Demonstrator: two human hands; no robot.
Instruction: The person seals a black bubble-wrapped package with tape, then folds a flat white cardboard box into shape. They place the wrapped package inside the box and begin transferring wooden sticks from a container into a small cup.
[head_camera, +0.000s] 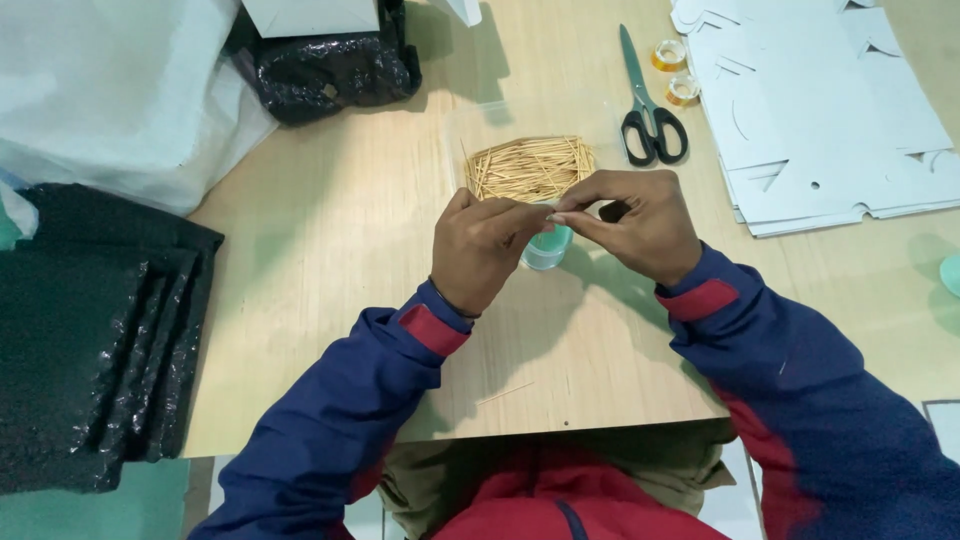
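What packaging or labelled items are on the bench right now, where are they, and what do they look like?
Flat white carton blanks: stacked at far right, die-cut, unfolded.
White box: top edge, on a black plastic bag.
Black foam-like sheets: stacked at left.
Small teal container: centre, under left hand and right hand.
No screens or signs visible.

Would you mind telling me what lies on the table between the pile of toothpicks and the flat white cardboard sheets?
In the head view, black-handled scissors lie between the toothpick pile and the white cardboard sheets, with two small tape rolls beside them.
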